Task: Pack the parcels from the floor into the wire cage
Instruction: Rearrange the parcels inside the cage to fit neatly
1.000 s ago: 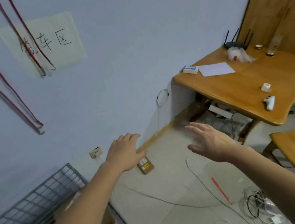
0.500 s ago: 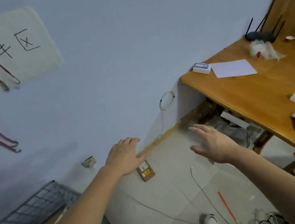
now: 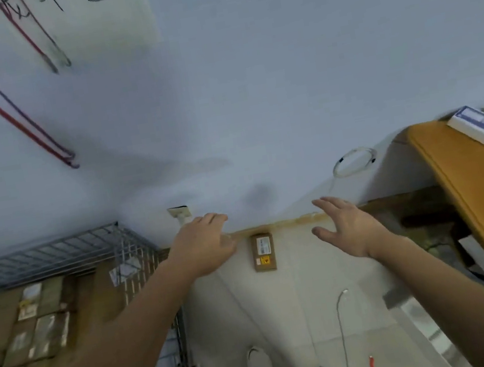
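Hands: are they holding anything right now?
Nothing. The left hand and right hand are open, either side of the parcel on the floor.

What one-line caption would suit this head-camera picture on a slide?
Both open hands, left and right, reach toward a small parcel on the floor by the wall, beside a cage holding boxes.
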A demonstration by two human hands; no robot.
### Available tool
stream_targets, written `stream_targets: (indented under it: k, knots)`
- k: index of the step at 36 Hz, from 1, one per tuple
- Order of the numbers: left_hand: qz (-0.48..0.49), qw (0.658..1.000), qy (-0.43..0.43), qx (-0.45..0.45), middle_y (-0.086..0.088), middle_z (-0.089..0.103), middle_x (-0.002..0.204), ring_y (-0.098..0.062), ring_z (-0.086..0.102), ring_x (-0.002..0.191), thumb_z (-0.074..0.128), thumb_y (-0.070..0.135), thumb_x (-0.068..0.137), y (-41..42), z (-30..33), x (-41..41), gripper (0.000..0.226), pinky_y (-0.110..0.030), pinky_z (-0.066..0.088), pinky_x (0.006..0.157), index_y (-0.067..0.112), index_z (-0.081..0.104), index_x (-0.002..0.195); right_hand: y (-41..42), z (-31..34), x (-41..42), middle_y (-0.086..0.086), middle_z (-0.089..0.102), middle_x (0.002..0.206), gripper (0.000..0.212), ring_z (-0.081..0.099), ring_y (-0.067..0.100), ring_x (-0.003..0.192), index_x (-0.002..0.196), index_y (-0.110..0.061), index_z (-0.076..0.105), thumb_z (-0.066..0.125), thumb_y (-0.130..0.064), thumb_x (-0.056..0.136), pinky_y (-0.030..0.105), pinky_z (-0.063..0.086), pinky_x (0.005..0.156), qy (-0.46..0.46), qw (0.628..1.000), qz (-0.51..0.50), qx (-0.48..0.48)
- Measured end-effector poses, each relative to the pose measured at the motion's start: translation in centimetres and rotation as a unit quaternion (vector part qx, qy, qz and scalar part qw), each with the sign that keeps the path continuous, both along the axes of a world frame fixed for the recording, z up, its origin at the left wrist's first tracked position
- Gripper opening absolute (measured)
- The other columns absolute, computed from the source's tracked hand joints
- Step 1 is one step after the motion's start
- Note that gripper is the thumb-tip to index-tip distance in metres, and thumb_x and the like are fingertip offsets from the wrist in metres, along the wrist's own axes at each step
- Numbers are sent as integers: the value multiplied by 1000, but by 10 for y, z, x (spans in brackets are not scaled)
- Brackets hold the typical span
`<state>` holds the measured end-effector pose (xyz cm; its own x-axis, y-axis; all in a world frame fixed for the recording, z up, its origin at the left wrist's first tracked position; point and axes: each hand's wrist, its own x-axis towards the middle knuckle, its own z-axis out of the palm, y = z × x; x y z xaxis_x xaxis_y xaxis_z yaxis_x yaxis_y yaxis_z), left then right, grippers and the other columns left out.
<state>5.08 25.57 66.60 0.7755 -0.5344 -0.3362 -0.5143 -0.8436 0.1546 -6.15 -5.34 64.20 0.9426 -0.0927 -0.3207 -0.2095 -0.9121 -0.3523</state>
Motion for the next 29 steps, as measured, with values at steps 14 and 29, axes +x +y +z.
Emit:
stream_targets:
  k: [14, 29]
  knots:
    - [-20, 995, 77, 56, -3, 38, 160, -24, 41, 143, 48, 60, 97, -40, -191, 90, 75, -43, 37, 116, 20, 30, 157, -30, -182, 104, -3, 27, 165, 69, 27, 20, 149, 160, -25, 25, 51, -50, 100, 35, 28, 117, 120, 992, 42, -11]
    - [120, 968, 213, 56, -6, 42, 156, -30, 45, 138, 52, 58, 97, -109, -616, 137, 72, -43, 37, 109, 21, 34, 156, -31, -598, 171, 1, 32, 163, 66, 37, 24, 145, 159, -25, 28, 51, -48, 102, 38, 33, 116, 225, 970, 26, 84]
